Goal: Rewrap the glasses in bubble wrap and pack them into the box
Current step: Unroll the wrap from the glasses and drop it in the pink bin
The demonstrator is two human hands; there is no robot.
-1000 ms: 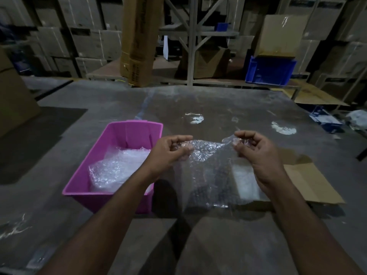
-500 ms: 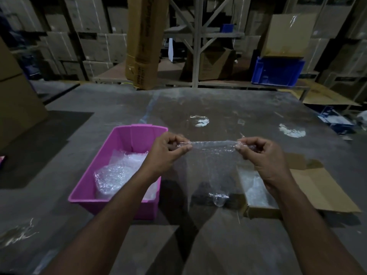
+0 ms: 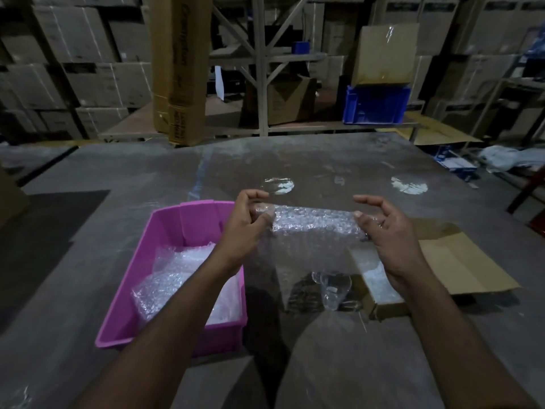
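A sheet of bubble wrap (image 3: 309, 231) hangs stretched above the table between my two hands. My left hand (image 3: 244, 228) pinches its upper left corner, and my right hand (image 3: 383, 231) pinches the upper right corner. Seen through and below the sheet, a clear glass (image 3: 331, 286) lies on the table. Right of it sits an open flat cardboard box (image 3: 442, 264) with some bubble wrap (image 3: 374, 276) inside. A pink bin (image 3: 177, 231) on the left holds more bubble wrap (image 3: 180, 273).
The grey table (image 3: 295, 163) stretches ahead, with shiny tape patches (image 3: 278, 184) on it. A tall cardboard box (image 3: 177, 69) stands at the table's far edge. Behind are shelving, stacked cartons and a blue crate (image 3: 376, 104).
My hands rose and moved apart, pulling the sheet's top edge taut. The glass on the table now shows beneath the sheet.
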